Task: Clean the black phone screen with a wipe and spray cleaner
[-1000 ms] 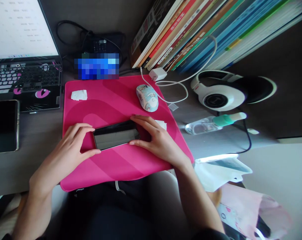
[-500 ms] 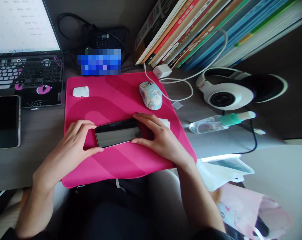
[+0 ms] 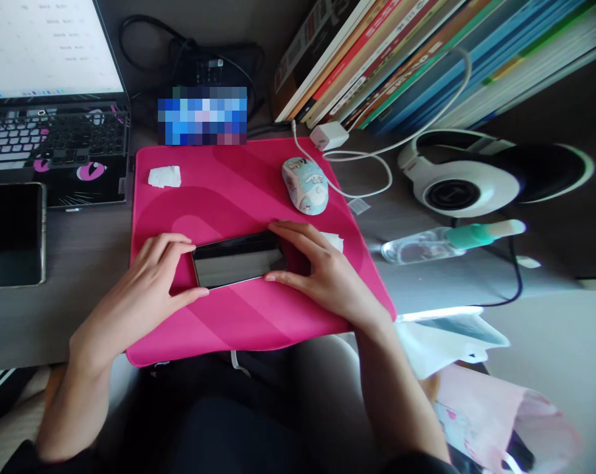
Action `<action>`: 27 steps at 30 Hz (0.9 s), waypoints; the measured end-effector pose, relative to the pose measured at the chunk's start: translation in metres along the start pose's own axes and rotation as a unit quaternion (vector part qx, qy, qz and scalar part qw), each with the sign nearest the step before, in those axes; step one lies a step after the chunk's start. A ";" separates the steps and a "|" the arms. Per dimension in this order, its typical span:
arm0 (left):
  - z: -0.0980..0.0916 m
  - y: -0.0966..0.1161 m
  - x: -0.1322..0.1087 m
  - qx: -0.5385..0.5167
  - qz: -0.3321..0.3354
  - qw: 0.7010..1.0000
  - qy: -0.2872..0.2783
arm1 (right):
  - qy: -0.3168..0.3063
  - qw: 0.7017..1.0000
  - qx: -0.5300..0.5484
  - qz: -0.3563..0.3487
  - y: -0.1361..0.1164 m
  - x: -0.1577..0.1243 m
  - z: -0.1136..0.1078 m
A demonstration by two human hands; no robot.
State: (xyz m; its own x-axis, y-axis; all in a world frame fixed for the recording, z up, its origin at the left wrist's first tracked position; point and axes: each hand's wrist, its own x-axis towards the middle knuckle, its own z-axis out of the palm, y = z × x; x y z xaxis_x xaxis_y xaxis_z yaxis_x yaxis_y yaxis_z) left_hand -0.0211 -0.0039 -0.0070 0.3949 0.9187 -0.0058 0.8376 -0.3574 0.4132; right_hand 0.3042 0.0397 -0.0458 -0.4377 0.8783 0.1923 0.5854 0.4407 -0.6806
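Observation:
A dark-screened smartphone lies sideways on a pink mouse pad, screen up, slightly tilted. My left hand grips its left end, thumb at the near corner and fingertips at the far corner. At the right end, my right hand grips it the same way, its fingers along the far edge and thumb on the near edge. The hand partly hides that end. A crumpled white tissue shows behind my right hand. Beyond it sits a patterned computer mouse.
To the left are an open laptop and a second phone. A folded tissue lies on the pad. White charger with cable, books, headphones and a spray bottle stand right. Bags hang below the desk edge.
The camera view has shifted slightly, so the whole scene sits a little further right. Both hands and the smartphone keep their places on the pad.

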 end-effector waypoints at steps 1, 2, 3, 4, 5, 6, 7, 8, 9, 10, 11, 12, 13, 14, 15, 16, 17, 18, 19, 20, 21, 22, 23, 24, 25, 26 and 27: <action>0.000 0.001 0.000 0.001 0.001 1.000 0.000 | 0.000 1.000 -0.001 0.000 0.000 0.000 0.000; -0.001 0.001 0.000 0.002 0.002 1.000 -0.001 | -0.001 1.000 -0.002 0.000 0.000 0.000 0.000; -0.001 0.002 0.000 0.003 0.002 1.000 -0.001 | -0.001 1.000 -0.002 0.001 -0.001 0.000 0.000; -0.001 0.002 0.000 0.003 0.003 1.000 -0.001 | -0.001 1.000 -0.002 0.001 -0.001 0.000 0.000; -0.001 0.003 0.000 0.004 0.003 1.000 -0.002 | -0.002 1.000 -0.002 0.002 -0.001 0.000 0.000; -0.002 0.003 0.000 0.004 0.004 1.000 -0.002 | -0.003 1.000 -0.002 0.002 -0.001 0.000 0.000; -0.001 0.003 0.000 0.005 0.004 1.000 -0.001 | -0.003 1.000 -0.002 0.003 -0.001 0.000 0.000; -0.001 0.003 0.000 0.006 0.004 1.000 0.000 | -0.003 1.000 -0.003 0.003 -0.001 0.000 0.000; -0.001 0.003 0.000 0.006 0.003 1.000 0.000 | -0.004 1.000 -0.004 0.003 -0.001 0.000 0.000; -0.001 0.003 0.000 0.006 0.000 1.000 -0.001 | -0.004 1.000 -0.005 0.003 -0.001 0.000 0.000; -0.001 0.002 0.000 0.006 -0.002 1.000 -0.001 | -0.004 1.000 -0.006 0.002 -0.001 0.000 0.000; 0.000 0.002 0.000 0.005 -0.004 1.000 -0.001 | -0.005 1.000 -0.006 0.002 -0.001 0.000 0.000; 0.000 0.002 0.000 0.003 -0.006 1.000 0.000 | -0.005 1.000 -0.005 0.001 -0.001 0.000 0.000; 0.001 0.002 0.000 0.000 -0.007 1.000 0.001 | -0.005 1.000 -0.004 0.001 -0.001 0.000 0.000; 0.001 0.001 0.000 -0.004 -0.008 1.000 0.002 | -0.005 1.000 -0.003 0.001 -0.001 0.000 0.001; 0.001 0.001 0.000 -0.008 -0.010 1.000 0.004 | -0.005 1.000 -0.002 0.001 -0.001 0.000 0.001; 0.001 0.001 0.000 -0.012 -0.011 1.000 0.005 | -0.005 1.000 -0.001 0.002 -0.001 0.000 0.001; 0.002 0.001 0.000 -0.015 -0.011 1.000 0.007 | -0.004 1.000 -0.001 0.002 -0.001 0.000 0.001; 0.002 0.001 0.000 -0.016 -0.011 1.000 0.008 | -0.004 1.000 0.000 0.003 -0.001 0.000 0.001; 0.002 0.001 0.000 -0.017 -0.010 1.000 0.009 | -0.004 1.000 0.000 0.004 -0.001 0.000 0.001; 0.002 0.001 0.000 -0.016 -0.008 1.000 0.010 | -0.005 1.000 0.000 0.005 -0.001 0.000 0.001; 0.001 0.001 0.000 -0.014 -0.007 1.000 0.010 | -0.005 1.000 0.001 0.005 -0.001 0.000 0.001; 0.001 0.001 0.000 -0.011 -0.007 1.000 0.009 | -0.005 1.000 0.001 0.005 -0.001 0.000 0.000; 0.001 0.001 0.000 -0.007 -0.006 1.000 0.007 | -0.005 1.000 0.001 0.005 -0.002 0.000 0.000; 0.001 0.001 0.000 -0.003 -0.006 1.000 0.006 | -0.005 1.000 0.001 0.005 -0.002 0.000 0.000; 0.001 0.001 0.000 0.000 -0.005 1.000 0.006 | -0.006 1.000 0.001 0.006 -0.002 0.000 0.000; 0.001 0.002 0.000 0.002 -0.004 1.000 0.007 | -0.006 1.000 0.001 0.006 -0.003 0.000 0.000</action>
State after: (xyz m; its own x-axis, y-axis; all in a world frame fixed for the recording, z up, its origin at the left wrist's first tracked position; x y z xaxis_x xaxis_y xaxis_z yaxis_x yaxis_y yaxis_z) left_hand -0.0193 -0.0043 -0.0073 0.3831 0.9237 0.0034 0.8421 -0.3508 0.4097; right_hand 0.3026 0.0384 -0.0440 -0.4394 0.8809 0.1759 0.5890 0.4304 -0.6840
